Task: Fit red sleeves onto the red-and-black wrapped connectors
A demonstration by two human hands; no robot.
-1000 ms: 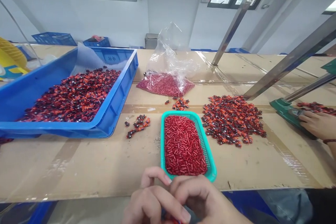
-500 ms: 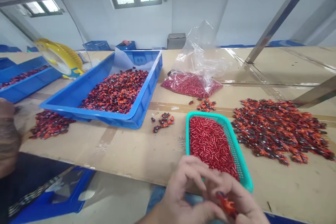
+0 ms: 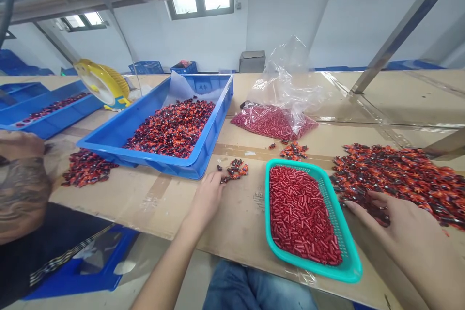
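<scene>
We see right hand (image 3: pixel 407 230) thumb and fingers parted at the red-black pile (image 3: pixel 403 169), hold unclear, left hand (image 3: pixel 208 196) fingertips hidden, grip can't-tell, at the small cluster (image 3: pixel 238 169), these at two and ten o'clock of the green basket (image 3: pixel 348 271).

- Large heap of glossy red-orange and black pieces (image 3: pixel 399 169): jumbled, overlapping, spread at the right of the frame to its edge.
- Small cluster of similar pieces (image 3: pixel 238 168): loosely gathered, just below frame centre.
</scene>
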